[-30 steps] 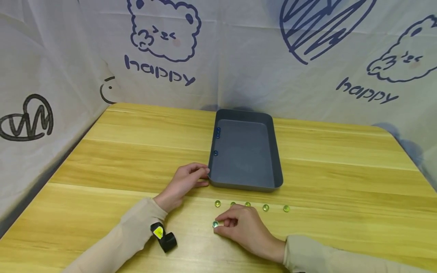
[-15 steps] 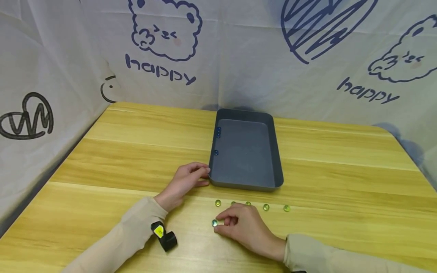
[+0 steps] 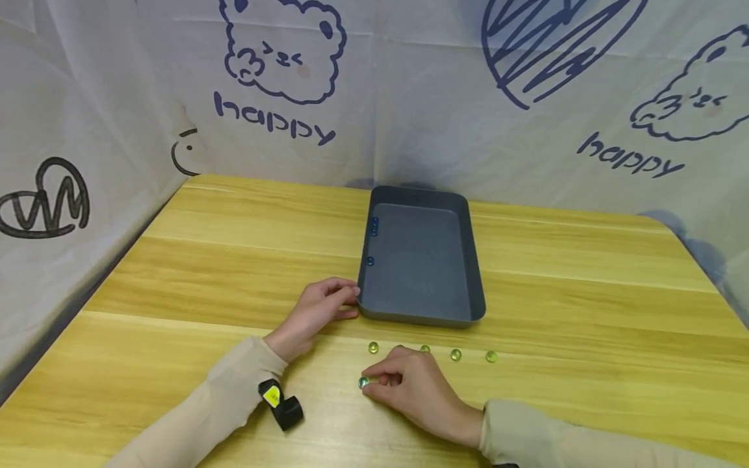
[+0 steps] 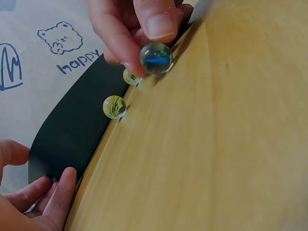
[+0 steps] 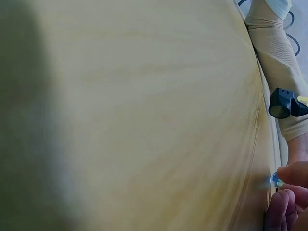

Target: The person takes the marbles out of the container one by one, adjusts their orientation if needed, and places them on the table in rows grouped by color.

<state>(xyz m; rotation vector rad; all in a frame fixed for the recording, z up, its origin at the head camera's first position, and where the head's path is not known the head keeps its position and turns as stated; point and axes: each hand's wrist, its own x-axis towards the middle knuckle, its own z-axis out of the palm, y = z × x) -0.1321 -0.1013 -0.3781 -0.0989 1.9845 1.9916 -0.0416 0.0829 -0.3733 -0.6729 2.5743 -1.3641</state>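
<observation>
My right hand [image 3: 422, 391] pinches a clear glass marble [image 3: 363, 383] with a blue swirl between thumb and fingertips, low over the wooden table. The left wrist view shows this marble [image 4: 156, 58] large beneath the thumb. My left hand [image 3: 315, 313] holds the near left corner of a dark grey rectangular tray [image 3: 422, 320], its thumb at the rim. Just in front of the tray lies a row of several yellow-green marbles [image 3: 456, 355], one mostly hidden behind the right hand. Inside, several blue marbles [image 3: 374, 227] sit along the tray's left wall.
A white cloth [image 3: 409, 97] with drawings hangs behind and beside the wooden table [image 3: 234, 260]. On the left sleeve sits a black wrist camera [image 3: 282, 406] with a yellow label. The tray stands near the table's back edge.
My right hand has shifted slightly left with the blue-swirl marble still pinched. The left hand, the tray and the other marbles stay where they were.
</observation>
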